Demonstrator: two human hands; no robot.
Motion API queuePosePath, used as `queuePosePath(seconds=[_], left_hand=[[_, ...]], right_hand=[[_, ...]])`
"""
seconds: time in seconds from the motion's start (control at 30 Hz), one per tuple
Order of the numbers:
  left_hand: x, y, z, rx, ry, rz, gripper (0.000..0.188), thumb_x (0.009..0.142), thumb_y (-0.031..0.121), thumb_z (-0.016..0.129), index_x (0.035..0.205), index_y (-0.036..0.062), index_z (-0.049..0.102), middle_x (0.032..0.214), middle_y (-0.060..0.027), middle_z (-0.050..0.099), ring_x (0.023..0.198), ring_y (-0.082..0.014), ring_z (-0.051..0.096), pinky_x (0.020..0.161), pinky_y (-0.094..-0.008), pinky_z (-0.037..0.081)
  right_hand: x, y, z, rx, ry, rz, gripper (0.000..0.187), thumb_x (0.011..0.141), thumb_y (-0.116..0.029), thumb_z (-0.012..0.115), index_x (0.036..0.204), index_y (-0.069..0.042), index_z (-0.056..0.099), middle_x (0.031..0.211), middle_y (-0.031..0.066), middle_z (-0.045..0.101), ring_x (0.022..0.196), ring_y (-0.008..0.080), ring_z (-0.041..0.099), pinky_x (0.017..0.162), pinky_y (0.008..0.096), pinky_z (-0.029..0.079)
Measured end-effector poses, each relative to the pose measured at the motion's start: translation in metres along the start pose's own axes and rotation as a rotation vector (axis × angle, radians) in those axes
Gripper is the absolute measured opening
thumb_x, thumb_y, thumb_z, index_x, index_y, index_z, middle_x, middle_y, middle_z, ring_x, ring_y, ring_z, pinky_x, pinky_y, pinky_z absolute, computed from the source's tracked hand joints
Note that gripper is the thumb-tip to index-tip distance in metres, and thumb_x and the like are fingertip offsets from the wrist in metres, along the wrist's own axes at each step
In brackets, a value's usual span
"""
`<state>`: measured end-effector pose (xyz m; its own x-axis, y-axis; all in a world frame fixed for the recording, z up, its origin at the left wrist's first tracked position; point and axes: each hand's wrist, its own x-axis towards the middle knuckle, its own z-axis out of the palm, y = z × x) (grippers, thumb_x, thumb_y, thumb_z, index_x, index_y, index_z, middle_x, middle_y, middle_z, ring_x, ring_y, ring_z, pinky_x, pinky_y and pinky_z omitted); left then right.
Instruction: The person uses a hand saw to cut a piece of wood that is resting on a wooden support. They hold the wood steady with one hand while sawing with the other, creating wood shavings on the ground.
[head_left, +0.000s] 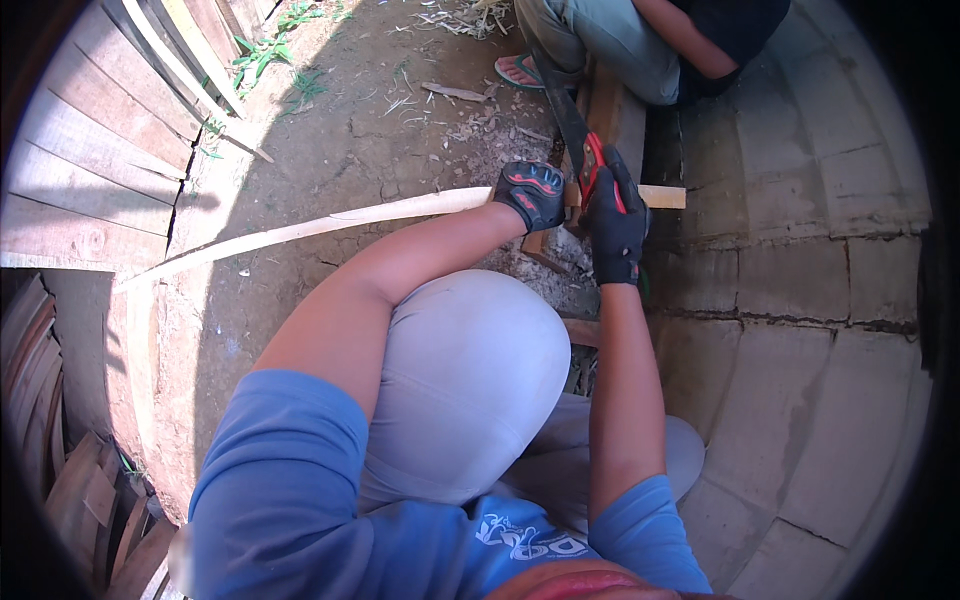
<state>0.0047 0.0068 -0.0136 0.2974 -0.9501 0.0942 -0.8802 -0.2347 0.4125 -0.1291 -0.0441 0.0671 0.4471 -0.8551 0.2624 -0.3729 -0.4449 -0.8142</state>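
A long pale wooden strip (330, 222) runs from the far left across to a short squared end on the right. My left hand (533, 197), in a black glove with red trim, is closed over the strip near that end. In a matching glove, my right hand (615, 230) grips the red and black handle of a handsaw (570, 125). The saw's dark blade points up and away from me. It crosses the strip just right of my left hand; whether its teeth are in the wood, I cannot tell.
Another person (640, 50) squats at the far end of a wooden beam (614, 120), which lies beneath the strip. A block wall (790, 270) stands on the right. Wooden boards (90, 170) and stacked planks (80, 490) are at the left. Shavings (465, 18) litter the dirt.
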Motion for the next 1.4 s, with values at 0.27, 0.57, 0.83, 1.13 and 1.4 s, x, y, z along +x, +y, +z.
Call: queuePosePath(seconds=[0.27,0.57,0.83,1.13,1.4], left_hand=[[-0.002,0.003,-0.008,-0.003,-0.035,-0.007,0.036,0.082,0.037,0.073,0.103,0.0098,0.081,0.106,-0.0160,0.079,0.100,-0.0339,0.077,0.087,-0.0465,0.061],[0.011,-0.005,-0.020,-0.035,-0.158,-0.095,0.047,0.080,0.044,0.077,0.108,0.0076,0.081,0.113,-0.0188,0.078,0.106,-0.0349,0.076,0.092,-0.0465,0.061],[0.016,-0.010,-0.021,-0.098,-0.195,-0.118,0.061,0.074,0.051,0.080,0.116,0.0074,0.080,0.115,-0.0228,0.077,0.108,-0.0380,0.075,0.095,-0.0469,0.060],[0.007,0.000,-0.018,-0.059,-0.098,-0.073,0.050,0.076,0.047,0.079,0.108,0.0090,0.082,0.110,-0.0192,0.078,0.103,-0.0348,0.077,0.091,-0.0469,0.061],[0.027,-0.017,-0.019,-0.122,-0.279,-0.115,0.066,0.071,0.057,0.082,0.118,0.0113,0.081,0.119,-0.0171,0.078,0.109,-0.0330,0.076,0.094,-0.0460,0.060]], right_hand=[[-0.006,0.006,0.000,0.008,0.008,0.012,0.040,0.106,-0.028,0.063,0.142,-0.012,0.071,0.131,0.0152,0.076,0.119,0.0258,0.073,0.103,0.0372,0.054],[-0.032,0.006,-0.022,-0.055,0.012,-0.010,0.040,0.106,-0.021,0.060,0.143,-0.010,0.070,0.127,0.0140,0.077,0.112,0.0190,0.073,0.096,0.0358,0.055],[-0.103,-0.011,-0.094,0.012,-0.024,0.165,0.039,0.106,-0.015,0.060,0.143,-0.005,0.069,0.131,0.0117,0.075,0.112,0.0159,0.071,0.097,0.0350,0.055],[-0.172,-0.050,-0.136,-0.084,-0.018,0.158,0.042,0.107,-0.011,0.058,0.147,-0.001,0.064,0.140,0.0141,0.070,0.118,0.0185,0.067,0.100,0.0352,0.054],[-0.197,-0.041,-0.136,-0.171,0.003,0.149,0.043,0.108,-0.017,0.058,0.148,-0.002,0.064,0.134,0.0144,0.072,0.106,0.0171,0.070,0.091,0.0339,0.056]])
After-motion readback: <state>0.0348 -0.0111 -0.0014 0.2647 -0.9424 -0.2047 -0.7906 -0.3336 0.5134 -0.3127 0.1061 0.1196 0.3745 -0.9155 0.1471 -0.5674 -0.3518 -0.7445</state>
